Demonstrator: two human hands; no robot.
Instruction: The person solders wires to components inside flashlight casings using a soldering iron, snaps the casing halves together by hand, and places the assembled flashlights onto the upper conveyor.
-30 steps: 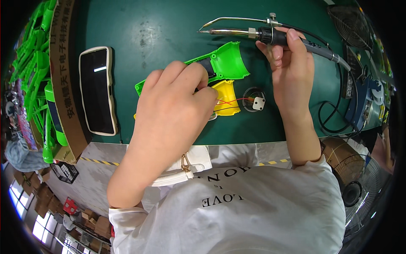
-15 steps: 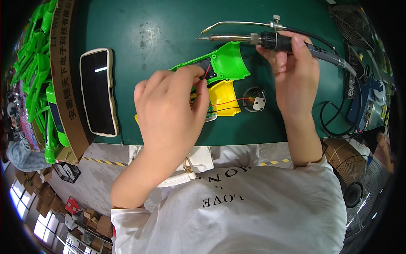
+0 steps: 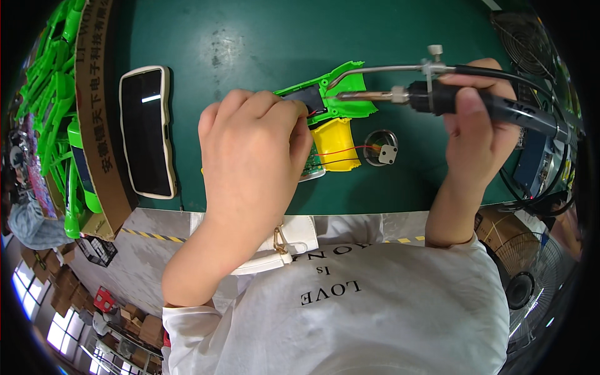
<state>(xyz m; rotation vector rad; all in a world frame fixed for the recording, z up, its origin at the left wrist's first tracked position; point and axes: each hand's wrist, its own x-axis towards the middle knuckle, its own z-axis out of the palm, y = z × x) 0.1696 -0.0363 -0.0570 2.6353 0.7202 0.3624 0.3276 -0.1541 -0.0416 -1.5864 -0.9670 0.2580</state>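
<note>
My left hand [image 3: 253, 153] presses down on a green plastic shell [image 3: 340, 90] lying on the green table mat [image 3: 250, 37], its fingertips pinching by a red wire at a dark part inside the shell. A yellow plastic piece [image 3: 336, 144] and a green circuit board [image 3: 312, 164] lie just under that hand. My right hand [image 3: 478, 134] grips a black-handled soldering iron [image 3: 400, 95] with a thin metal feed tube above it; the tip points left and rests at the dark part in the shell. Red and black wires run right to a small round speaker [image 3: 382, 148].
A phone in a white case [image 3: 145, 131] lies left of the work. A cardboard box [image 3: 94, 119] of green plastic shells [image 3: 47, 94] stands at the far left. A soldering station [image 3: 534, 162] and cables sit at the right, and a fan [image 3: 531, 275] stands lower right.
My right hand has brought the soldering iron down and leftward from above the shell until its tip meets the dark part. My left hand shifted slightly, staying on the shell.
</note>
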